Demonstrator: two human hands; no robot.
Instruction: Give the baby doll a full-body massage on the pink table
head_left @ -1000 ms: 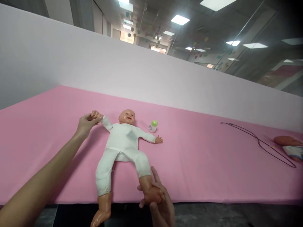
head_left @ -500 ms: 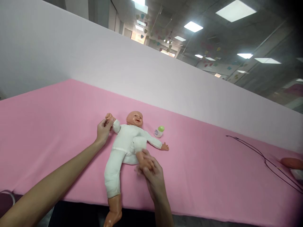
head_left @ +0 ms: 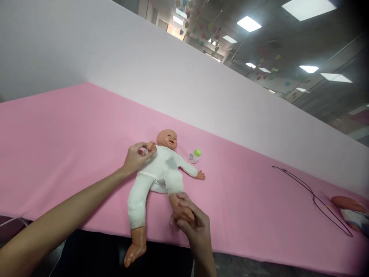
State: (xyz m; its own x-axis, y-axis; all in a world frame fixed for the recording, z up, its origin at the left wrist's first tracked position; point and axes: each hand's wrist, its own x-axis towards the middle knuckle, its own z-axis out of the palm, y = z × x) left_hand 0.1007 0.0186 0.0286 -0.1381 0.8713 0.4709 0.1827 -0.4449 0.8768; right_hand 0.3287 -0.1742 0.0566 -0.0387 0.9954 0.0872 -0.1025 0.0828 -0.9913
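A baby doll (head_left: 161, 161) with a white cloth body lies on its back on the pink-covered table (head_left: 236, 200), its bare head toward the wall. My left hand (head_left: 137, 157) is closed round the doll's arm on the left, whose small hand shows at my fingertips beside the chin. My right hand (head_left: 191, 219) grips the doll's bare foot on the right, with that leg bent at the knee. The doll's other leg stretches down past the table's front edge. Its other arm points out to the right, near a small bottle (head_left: 195, 156) with a green cap.
A thin dark cable (head_left: 313, 196) loops over the right side of the table. At the far right lies a brown and white object (head_left: 350, 209), partly cut off. A white partition (head_left: 178, 84) stands behind the table. Another cable crosses the lower left corner.
My left hand has brought the doll's arm inward, closer to its chin and chest. With the foot in it, my right hand has shifted slightly right and down, and the bent leg is straighter.
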